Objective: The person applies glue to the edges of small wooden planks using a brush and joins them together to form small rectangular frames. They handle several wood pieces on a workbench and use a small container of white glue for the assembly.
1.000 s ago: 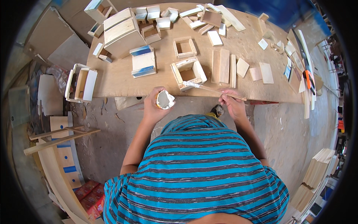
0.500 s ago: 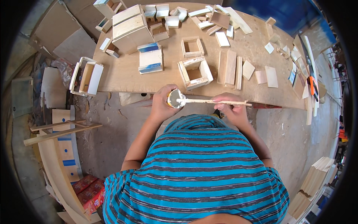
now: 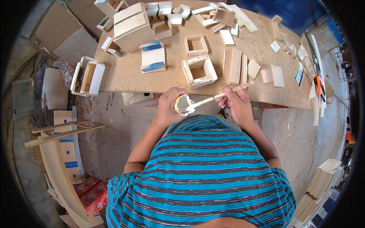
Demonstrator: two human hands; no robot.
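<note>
My left hand [image 3: 170, 105] is closed around a small round tub [image 3: 182, 102] with a yellow rim, tilted so that its mouth shows. White paste coats the inside edge of the tub. In my right hand [image 3: 237, 103] a thin wooden stick [image 3: 215, 97] is pinched between thumb and fingers. The stick's left end, thick with white paste, rests at the tub's lower right rim, while its other end points up and right over the table edge. Just beyond my hands, an open square wooden box [image 3: 199, 72] stands on the table [image 3: 133, 84].
A smaller wooden frame [image 3: 196, 45], flat boards [image 3: 232, 67] and a wooden cabinet [image 3: 134, 30] lie farther back. A white-sided box [image 3: 88, 77] sits at the left edge. An orange-handled tool [image 3: 319, 86] lies at the right. Planks [image 3: 64, 135] lean at lower left.
The stick has swung from nearly level to slanting up to the right. My right hand has turned and risen slightly, and the tub has shifted a little right and tilted.
</note>
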